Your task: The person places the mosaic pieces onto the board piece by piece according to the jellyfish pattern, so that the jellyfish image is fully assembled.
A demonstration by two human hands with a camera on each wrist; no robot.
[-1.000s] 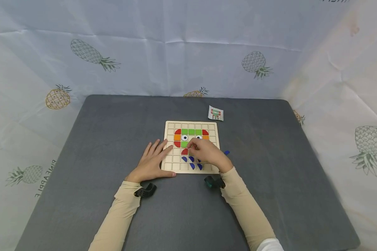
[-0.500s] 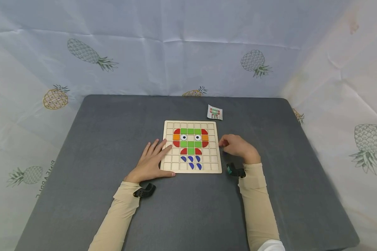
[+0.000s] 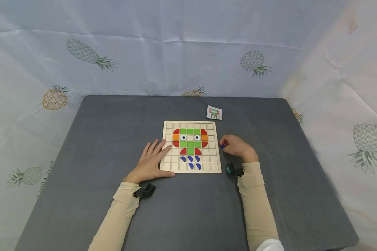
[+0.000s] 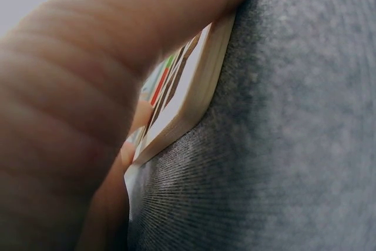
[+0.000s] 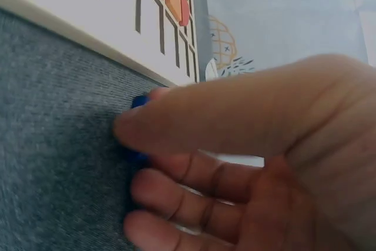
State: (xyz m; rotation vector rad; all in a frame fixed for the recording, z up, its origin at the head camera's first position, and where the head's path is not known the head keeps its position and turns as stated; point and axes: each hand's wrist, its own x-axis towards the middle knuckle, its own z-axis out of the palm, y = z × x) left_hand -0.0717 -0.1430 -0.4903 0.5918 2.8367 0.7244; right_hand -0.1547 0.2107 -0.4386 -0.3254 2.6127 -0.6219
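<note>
A square wooden grid board (image 3: pixel 211 167) lies flat in the middle of the table, bearing red, green and orange pieces, two eye tiles and several blue half-round pieces (image 3: pixel 190 159). Along the board's left edge rests my left hand (image 3: pixel 149 162), fingers spread and straight, the thumb along the near corner. Just off the board's right edge, my right hand (image 3: pixel 237 145) pinches a blue piece (image 5: pixel 140 100) between thumb and fingers, low over the table. The thumb covers most of that piece in the right wrist view.
A small printed card (image 3: pixel 214 112) with a matching coloured pattern lies behind the board, to the right. The dark grey table (image 3: pixel 119 118) ends at a pineapple-print sheet (image 3: pixel 163 66) at the back. Each wrist wears a black band (image 3: pixel 145 191).
My right hand has moved right from over the board to beside its right edge and now pinches the blue piece there. The red and green pieces it covered show. My left hand has stayed put.
</note>
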